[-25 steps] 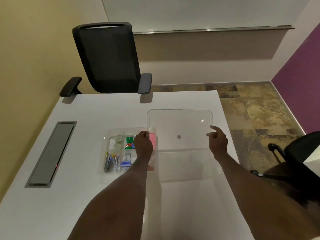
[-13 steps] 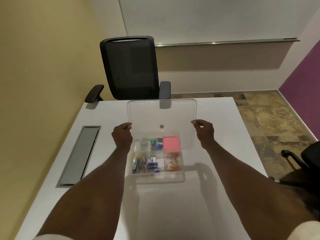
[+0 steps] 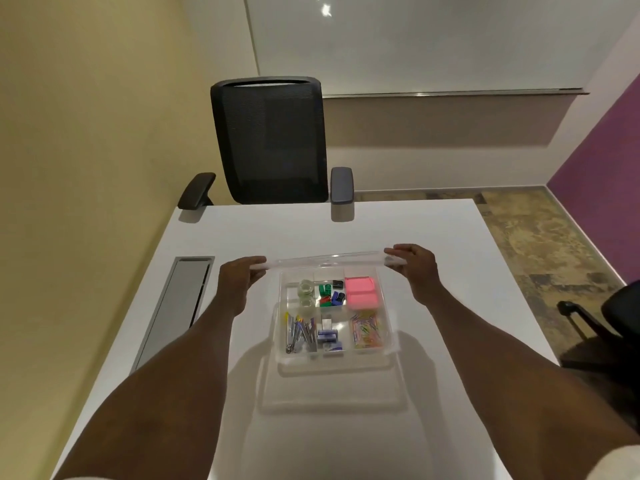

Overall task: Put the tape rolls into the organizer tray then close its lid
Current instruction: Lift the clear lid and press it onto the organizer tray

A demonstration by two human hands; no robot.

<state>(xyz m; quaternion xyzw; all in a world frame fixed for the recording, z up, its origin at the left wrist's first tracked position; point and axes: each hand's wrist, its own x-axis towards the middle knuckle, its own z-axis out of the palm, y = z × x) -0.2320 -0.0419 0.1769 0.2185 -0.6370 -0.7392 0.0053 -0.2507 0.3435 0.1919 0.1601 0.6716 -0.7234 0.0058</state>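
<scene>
The clear organizer tray sits mid-table with several compartments. Two clear tape rolls lie in its far left compartment. Both hands hold the clear lid above the tray's far edge, seen nearly edge-on and about level. My left hand grips the lid's left end. At the lid's right end, my right hand pinches it.
Other compartments hold coloured binder clips, pink sticky notes, paper clips and metal tools. A grey cable hatch is set in the white table at left. A black chair stands behind, another chair at right.
The lid was carried from the right of the tray to over it and has tipped from upright and facing me to nearly flat above the tray's far edge.
</scene>
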